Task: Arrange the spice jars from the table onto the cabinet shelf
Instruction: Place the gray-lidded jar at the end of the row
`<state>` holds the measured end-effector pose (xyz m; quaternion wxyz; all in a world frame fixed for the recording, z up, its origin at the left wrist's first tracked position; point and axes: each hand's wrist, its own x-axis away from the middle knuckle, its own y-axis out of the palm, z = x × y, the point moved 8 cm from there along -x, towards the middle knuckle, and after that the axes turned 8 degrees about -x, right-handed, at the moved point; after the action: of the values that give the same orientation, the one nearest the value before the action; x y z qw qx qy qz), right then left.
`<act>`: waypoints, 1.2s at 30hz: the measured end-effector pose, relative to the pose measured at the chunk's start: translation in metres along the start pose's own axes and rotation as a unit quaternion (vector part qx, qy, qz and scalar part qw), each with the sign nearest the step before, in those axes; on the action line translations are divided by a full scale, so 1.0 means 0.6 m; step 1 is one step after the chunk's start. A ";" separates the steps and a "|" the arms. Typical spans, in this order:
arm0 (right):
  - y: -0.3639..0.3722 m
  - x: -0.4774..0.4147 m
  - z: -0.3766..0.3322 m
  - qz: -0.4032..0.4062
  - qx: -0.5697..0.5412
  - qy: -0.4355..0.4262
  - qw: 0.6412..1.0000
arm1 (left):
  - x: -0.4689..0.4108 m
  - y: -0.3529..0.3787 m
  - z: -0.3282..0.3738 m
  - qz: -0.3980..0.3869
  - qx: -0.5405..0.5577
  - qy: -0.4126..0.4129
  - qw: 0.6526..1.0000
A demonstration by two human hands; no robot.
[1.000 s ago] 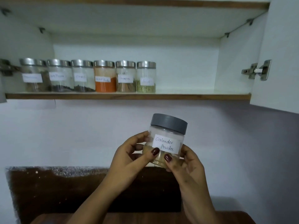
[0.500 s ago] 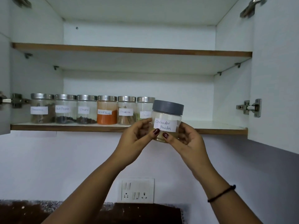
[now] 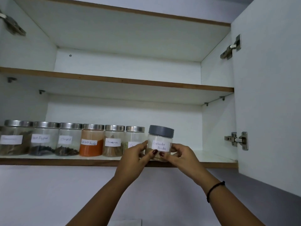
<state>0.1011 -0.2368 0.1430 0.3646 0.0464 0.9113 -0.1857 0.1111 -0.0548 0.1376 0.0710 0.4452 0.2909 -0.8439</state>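
In the open white cabinet (image 3: 123, 111), the wood-edged lower shelf (image 3: 211, 158) is holding six steel-lidded glass spice jars (image 3: 92, 141). At the row's three o'clock, left hand (image 3: 133, 160) and right hand (image 3: 182, 157) are pinching the grey-lidded clear coriander jar (image 3: 160, 139), apparently seating it seventh; whether any jars are left is not showing.

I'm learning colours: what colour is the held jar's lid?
Grey lid on the coriander jar; head view.

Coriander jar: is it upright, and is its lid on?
Upright and capped: the grey lid sits level atop the coriander jar, gripped by left hand and right hand.
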 end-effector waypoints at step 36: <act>0.002 -0.045 0.078 0.176 0.192 0.056 0.964 | -0.025 0.005 -0.049 0.018 -0.174 -0.034 0.984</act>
<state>0.1512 -0.2518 0.1298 0.3238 0.2854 0.8552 -0.2868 0.1421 -0.0433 0.1356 0.1728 0.4019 0.4225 -0.7938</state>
